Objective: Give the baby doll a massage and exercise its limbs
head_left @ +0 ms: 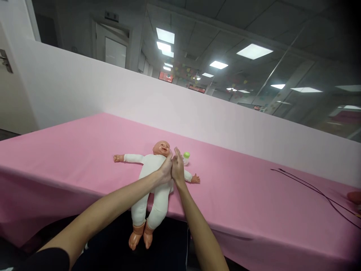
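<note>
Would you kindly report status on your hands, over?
Left hand, right hand together on doll chest; doll on back, legs over table edge; green-capped bottle beyond.

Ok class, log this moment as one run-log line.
left hand: over chest of baby doll | right hand: against left hand | doll: on pink tablecloth

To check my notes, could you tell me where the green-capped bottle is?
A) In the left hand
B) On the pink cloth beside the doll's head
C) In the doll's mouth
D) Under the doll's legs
B. The green-capped bottle sits on the pink cloth beside the doll's head, just beyond the right hand.
</note>
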Demonstrator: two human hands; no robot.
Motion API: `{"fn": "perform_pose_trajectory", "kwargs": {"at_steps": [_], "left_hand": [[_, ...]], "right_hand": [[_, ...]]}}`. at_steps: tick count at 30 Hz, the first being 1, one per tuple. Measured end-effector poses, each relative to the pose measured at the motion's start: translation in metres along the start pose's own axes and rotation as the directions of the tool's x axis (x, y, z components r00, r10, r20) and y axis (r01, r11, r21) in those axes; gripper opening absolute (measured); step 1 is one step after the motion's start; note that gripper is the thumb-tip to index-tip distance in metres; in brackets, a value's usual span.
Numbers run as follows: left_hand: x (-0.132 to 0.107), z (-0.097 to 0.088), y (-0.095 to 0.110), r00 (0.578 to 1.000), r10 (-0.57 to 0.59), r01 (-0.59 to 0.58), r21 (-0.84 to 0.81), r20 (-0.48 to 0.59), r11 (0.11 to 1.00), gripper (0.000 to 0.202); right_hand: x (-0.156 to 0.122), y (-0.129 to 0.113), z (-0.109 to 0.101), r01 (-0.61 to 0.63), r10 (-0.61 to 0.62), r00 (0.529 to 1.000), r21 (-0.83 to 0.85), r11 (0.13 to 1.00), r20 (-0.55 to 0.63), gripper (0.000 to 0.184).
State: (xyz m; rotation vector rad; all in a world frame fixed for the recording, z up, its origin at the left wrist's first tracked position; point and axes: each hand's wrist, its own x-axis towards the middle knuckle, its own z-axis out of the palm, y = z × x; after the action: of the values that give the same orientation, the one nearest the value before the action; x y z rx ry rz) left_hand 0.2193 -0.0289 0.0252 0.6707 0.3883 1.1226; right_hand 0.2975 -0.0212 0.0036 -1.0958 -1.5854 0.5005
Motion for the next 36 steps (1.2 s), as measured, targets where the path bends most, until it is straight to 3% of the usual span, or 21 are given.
{"fn": "perform_pose_trajectory", "kwargs": {"at_steps": [3,7,10,12,15,17,20,21,23,25,27,28,29,30,32,36], "left_hand": [[-0.018,-0.002,0.003,0.998,-0.006,0.009,-0.049,0.063,0.999,0.070],[-0.024,-0.004,0.002,0.998,0.029,-0.037,-0.127,-0.060,0.991,0.063],[-0.035,-0.003,0.001,0.999,-0.028,0.023,-0.120,-0.034,0.993,0.059],[-0.047,-0.002,0.002,0.996,-0.085,0.088,-0.095,0.035,0.992,0.066],[-0.062,-0.001,0.005,0.986,-0.114,0.123,-0.072,0.122,0.990,0.079],[-0.069,-0.004,0.008,0.994,-0.082,0.087,-0.060,0.074,0.994,0.073],[-0.082,-0.020,0.021,0.990,0.127,-0.120,0.122,-0.053,0.985,0.051],[-0.088,-0.029,0.030,0.971,0.230,-0.208,0.246,-0.066,0.947,0.048],[-0.102,-0.055,0.055,0.919,0.391,-0.297,0.550,-0.059,0.781,0.050],[-0.116,-0.085,0.084,0.796,0.591,-0.299,0.767,-0.127,0.568,0.049],[-0.128,-0.116,0.111,0.645,0.735,-0.109,0.928,-0.206,0.355,0.050],[-0.132,-0.130,0.121,0.591,0.770,0.073,0.966,-0.243,0.248,0.050],[-0.135,-0.142,0.129,0.568,0.784,0.220,0.964,-0.250,0.147,0.050],[-0.137,-0.152,0.135,0.567,0.784,0.335,0.940,-0.251,0.058,0.051],[-0.139,-0.167,0.139,0.630,0.729,0.452,0.889,-0.265,-0.067,0.053],[-0.137,-0.185,0.132,0.788,0.573,0.401,0.894,-0.224,-0.202,0.044]], "right_hand": [[-0.014,-0.008,0.005,-0.069,0.068,0.998,-0.032,0.997,-0.010,0.089],[-0.048,-0.023,0.019,0.089,-0.083,0.995,-0.139,0.986,0.054,0.093],[-0.050,-0.030,0.018,0.166,-0.156,0.985,-0.156,0.974,0.075,0.084],[-0.041,-0.028,0.012,0.127,-0.123,0.992,-0.151,0.980,0.039,0.076],[-0.037,-0.019,0.006,-0.055,0.052,0.998,-0.090,0.994,-0.029,0.076],[-0.051,-0.017,0.003,-0.127,0.127,0.992,-0.004,0.992,-0.009,0.078],[-0.094,-0.023,-0.010,-0.126,0.127,0.992,0.101,0.987,-0.002,0.073],[-0.112,-0.026,-0.017,-0.146,0.151,0.988,0.134,0.980,-0.023,0.066],[-0.147,-0.030,-0.034,-0.238,0.238,0.971,0.179,0.955,0.021,0.052],[-0.178,-0.026,-0.050,-0.325,0.314,0.943,0.114,0.939,0.109,0.054],[-0.202,-0.014,-0.059,-0.388,0.385,0.918,0.016,0.921,0.096,0.063],[-0.211,-0.007,-0.059,-0.419,0.418,0.904,-0.009,0.908,0.094,0.068],[-0.219,0.000,-0.057,-0.447,0.446,0.889,-0.011,0.894,0.105,0.071],[-0.224,0.007,-0.053,-0.475,0.469,0.871,0.012,0.880,0.145,0.075],[-0.233,0.015,-0.040,-0.548,0.500,0.819,0.125,0.827,0.282,0.081],[-0.244,0.003,-0.016,-0.666,0.504,0.746,0.463,0.585,0.436,0.083]]}}
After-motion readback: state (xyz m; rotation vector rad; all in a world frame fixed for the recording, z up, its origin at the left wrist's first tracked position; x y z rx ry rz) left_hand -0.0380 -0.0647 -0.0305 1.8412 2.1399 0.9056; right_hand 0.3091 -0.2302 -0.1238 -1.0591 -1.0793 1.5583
